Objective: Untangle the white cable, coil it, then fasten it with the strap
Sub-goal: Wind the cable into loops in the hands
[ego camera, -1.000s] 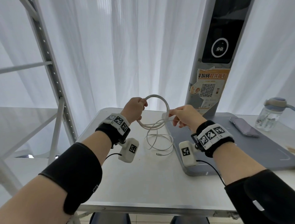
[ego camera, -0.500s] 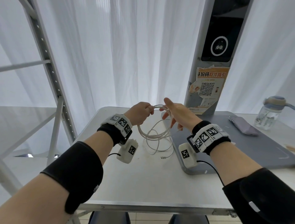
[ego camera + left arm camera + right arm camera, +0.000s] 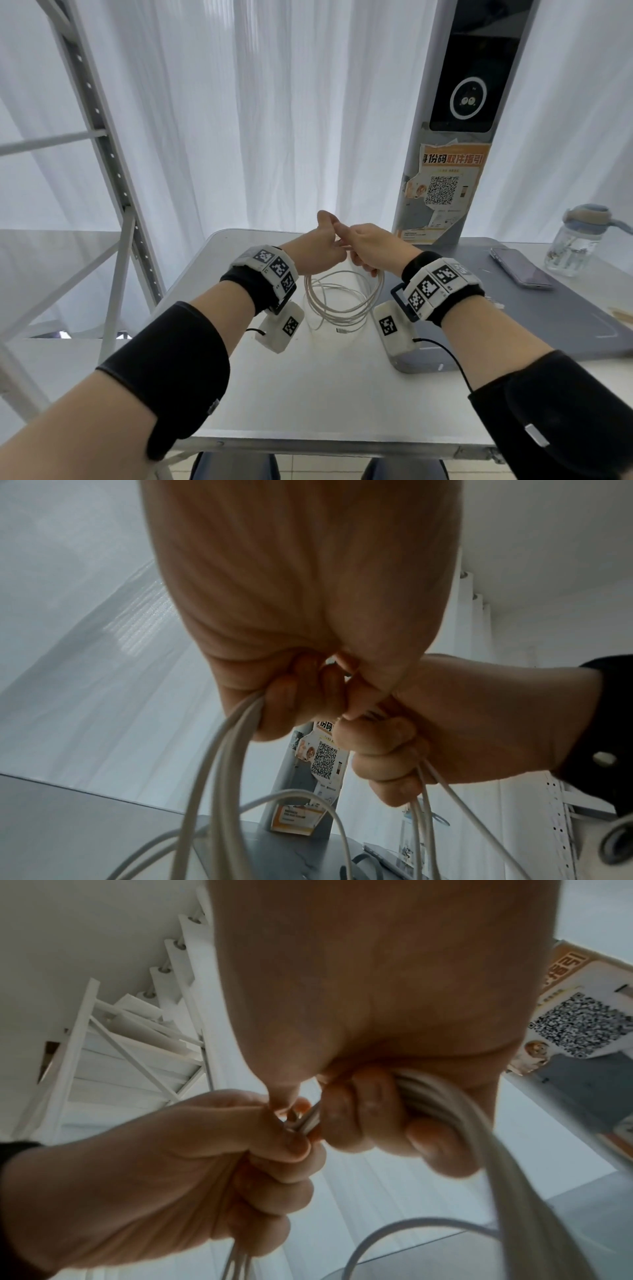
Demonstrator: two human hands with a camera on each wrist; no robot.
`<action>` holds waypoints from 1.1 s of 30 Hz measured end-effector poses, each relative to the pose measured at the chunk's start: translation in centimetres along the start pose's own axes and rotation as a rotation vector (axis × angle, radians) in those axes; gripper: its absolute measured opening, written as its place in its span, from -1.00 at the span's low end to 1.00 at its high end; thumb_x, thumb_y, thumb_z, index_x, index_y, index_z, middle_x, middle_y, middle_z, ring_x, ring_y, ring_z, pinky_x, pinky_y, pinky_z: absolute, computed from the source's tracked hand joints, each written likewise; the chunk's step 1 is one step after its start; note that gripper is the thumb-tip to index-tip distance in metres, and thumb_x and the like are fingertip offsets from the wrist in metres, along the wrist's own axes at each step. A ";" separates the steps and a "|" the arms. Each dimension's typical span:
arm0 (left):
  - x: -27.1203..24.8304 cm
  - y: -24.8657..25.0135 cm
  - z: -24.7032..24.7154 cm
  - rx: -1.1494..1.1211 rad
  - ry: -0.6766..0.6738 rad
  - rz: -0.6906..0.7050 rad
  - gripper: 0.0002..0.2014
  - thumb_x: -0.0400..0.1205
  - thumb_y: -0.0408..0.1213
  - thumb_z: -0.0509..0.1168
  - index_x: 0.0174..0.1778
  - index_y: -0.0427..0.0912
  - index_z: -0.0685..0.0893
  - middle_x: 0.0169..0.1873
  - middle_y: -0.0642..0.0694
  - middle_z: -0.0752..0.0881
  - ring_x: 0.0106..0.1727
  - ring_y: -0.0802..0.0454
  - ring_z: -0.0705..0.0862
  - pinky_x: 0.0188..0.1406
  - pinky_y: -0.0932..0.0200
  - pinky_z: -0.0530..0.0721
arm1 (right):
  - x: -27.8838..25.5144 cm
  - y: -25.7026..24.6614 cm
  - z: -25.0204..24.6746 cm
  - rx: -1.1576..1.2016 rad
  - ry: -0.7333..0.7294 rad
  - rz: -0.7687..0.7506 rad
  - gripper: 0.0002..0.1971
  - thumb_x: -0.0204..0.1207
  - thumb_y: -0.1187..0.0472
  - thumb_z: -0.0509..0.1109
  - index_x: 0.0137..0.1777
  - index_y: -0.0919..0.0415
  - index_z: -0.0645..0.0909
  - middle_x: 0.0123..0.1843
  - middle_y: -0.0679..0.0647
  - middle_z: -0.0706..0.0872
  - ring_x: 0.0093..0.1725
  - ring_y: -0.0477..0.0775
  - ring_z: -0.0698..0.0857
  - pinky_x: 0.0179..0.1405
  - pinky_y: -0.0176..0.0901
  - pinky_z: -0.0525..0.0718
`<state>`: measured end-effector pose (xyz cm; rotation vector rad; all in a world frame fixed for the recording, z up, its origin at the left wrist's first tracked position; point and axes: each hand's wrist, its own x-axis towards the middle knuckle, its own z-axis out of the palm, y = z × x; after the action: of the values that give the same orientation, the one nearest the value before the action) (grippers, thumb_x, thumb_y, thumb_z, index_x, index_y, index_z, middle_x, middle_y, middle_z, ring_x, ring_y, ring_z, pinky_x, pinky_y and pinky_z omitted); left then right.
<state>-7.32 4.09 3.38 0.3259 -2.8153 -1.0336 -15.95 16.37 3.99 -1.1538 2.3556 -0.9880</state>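
Observation:
The white cable (image 3: 342,301) hangs in several loops above the white table (image 3: 308,394), its free end (image 3: 342,331) dangling low. My left hand (image 3: 320,245) and right hand (image 3: 364,246) meet at the top of the coil, both with fingers curled round the bundled strands. In the left wrist view the left hand (image 3: 301,696) grips the cable (image 3: 222,764), with the right hand (image 3: 394,750) beside it. In the right wrist view the right hand (image 3: 377,1123) clutches the cable (image 3: 479,1123) while the left hand (image 3: 267,1145) pinches it close by. No strap is visible.
A grey mat (image 3: 565,318) covers the table's right side, carrying a phone (image 3: 520,270). A clear water bottle (image 3: 575,245) stands at the far right. A grey kiosk post (image 3: 445,171) with a QR poster rises behind. A white metal frame (image 3: 113,164) stands left.
My right hand has closed onto the top of the coil beside the left hand. The loose cable has been lifted off the table into the hanging loops.

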 end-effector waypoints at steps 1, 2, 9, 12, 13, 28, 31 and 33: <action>-0.1 0.1 0.0 0.014 0.004 0.024 -0.65 0.74 -0.37 0.15 0.40 -0.37 0.26 0.05 -0.15 0.48 -0.37 0.12 0.51 -0.46 0.38 0.45 | -0.1 0.0 0.0 -0.034 -0.011 0.007 -0.45 0.80 -0.22 0.04 -0.07 0.26 0.56 -0.38 0.11 0.54 -0.55 0.03 0.45 -0.59 -0.21 0.49; -0.2 0.2 0.1 0.028 0.002 0.045 -0.67 0.75 -0.36 0.16 0.40 -0.38 0.32 0.18 -0.13 0.41 -0.33 0.12 0.52 -0.38 0.37 0.46 | -0.1 0.1 0.0 -0.061 -0.016 0.022 -0.45 0.80 -0.20 0.05 -0.14 0.26 0.54 -0.40 0.11 0.53 -0.57 0.04 0.45 -0.59 -0.21 0.50; -0.1 0.2 0.2 -0.143 -0.044 -0.005 -0.72 0.73 -0.35 0.13 0.32 -0.22 0.24 -0.14 -0.16 0.63 -0.33 0.02 0.44 -0.45 0.25 0.44 | 0.0 0.6 0.1 0.008 -0.008 0.062 -0.54 0.80 0.00 0.14 -0.28 0.23 0.55 -0.52 0.01 0.44 -0.60 0.01 0.37 -0.57 -0.21 0.42; -0.1 0.4 -0.1 -0.307 -0.028 -0.024 -0.80 0.77 -0.30 0.11 0.28 -0.21 0.33 -0.22 -0.12 0.55 -0.33 0.05 0.37 -0.42 0.20 0.38 | 0.0 1.0 0.0 0.060 0.072 0.009 -0.59 0.78 0.09 0.19 -0.30 0.23 0.55 -0.49 0.03 0.45 -0.58 -0.01 0.36 -0.56 -0.22 0.37; -0.2 0.5 -0.2 -0.350 -0.017 -0.019 -0.83 0.78 -0.28 0.11 0.25 -0.22 0.37 -0.26 -0.09 0.54 -0.35 0.07 0.36 -0.42 0.22 0.36 | 0.0 1.0 0.0 0.076 0.099 -0.013 -0.59 0.78 0.09 0.20 -0.31 0.23 0.56 -0.48 0.03 0.46 -0.57 -0.01 0.36 -0.55 -0.23 0.36; 0.5 -0.6 -0.7 -0.070 0.149 0.140 -0.62 0.84 -0.16 0.02 -0.32 -0.11 0.46 -0.45 0.01 0.43 -0.50 0.11 0.34 -0.49 0.32 0.36 | 0.1 2.0 -0.3 0.412 0.189 -0.028 -0.49 0.82 0.11 0.10 -0.31 0.30 0.63 -0.54 0.10 0.54 -0.56 0.07 0.52 -0.39 -0.06 0.57; 0.8 -0.7 -0.1 0.109 0.079 0.157 -0.63 0.84 -0.15 0.00 -0.28 -0.10 0.47 -0.37 -0.01 0.52 -0.34 0.02 0.45 -0.26 0.14 0.47 | -0.1 1.3 -0.6 0.261 0.179 -0.030 -0.33 0.83 -0.13 0.02 -0.18 0.38 0.74 -0.43 0.19 0.71 -0.47 0.11 0.69 -0.33 -0.10 0.70; 0.7 -0.3 0.1 0.140 0.066 0.177 -0.63 0.85 -0.15 -0.02 -0.19 -0.18 0.55 -0.31 -0.03 0.60 -0.26 -0.04 0.54 -0.15 0.05 0.55 | -0.2 0.6 -0.5 0.169 0.161 -0.012 -0.22 0.79 -0.28 -0.08 -0.22 0.31 0.73 -0.45 0.17 0.68 -0.52 0.09 0.65 -0.38 -0.12 0.68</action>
<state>-8.00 3.76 3.18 0.1185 -2.8025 -0.7781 -16.40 17.01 3.91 -1.0610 2.3333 -1.3012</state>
